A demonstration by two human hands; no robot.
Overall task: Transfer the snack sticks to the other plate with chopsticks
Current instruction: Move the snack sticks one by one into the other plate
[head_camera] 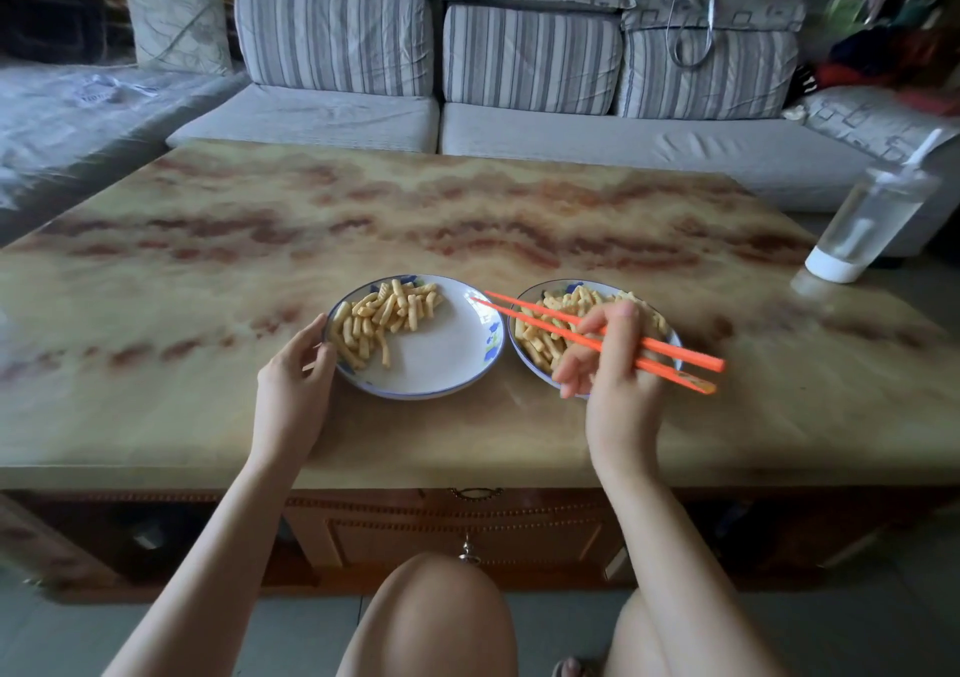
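Note:
Two white plates with blue rims stand side by side on the marbled table. The left plate [441, 359] carries a pile of yellow snack sticks [382, 315] on its far left half. More snack sticks [540, 336] fill the right plate [522, 351]. My right hand [608, 359] holds a pair of orange chopsticks [545, 315] above the right plate. Their tips point left over the gap between the plates, slightly apart, with nothing between them. My left hand [293, 383] holds the left plate's left rim with curled fingers.
A clear water bottle [867, 222] with a white base and a straw stands at the table's [208, 261] right edge. A striped grey sofa [519, 105] runs behind the table. My knees are below the table's front edge, by a drawer.

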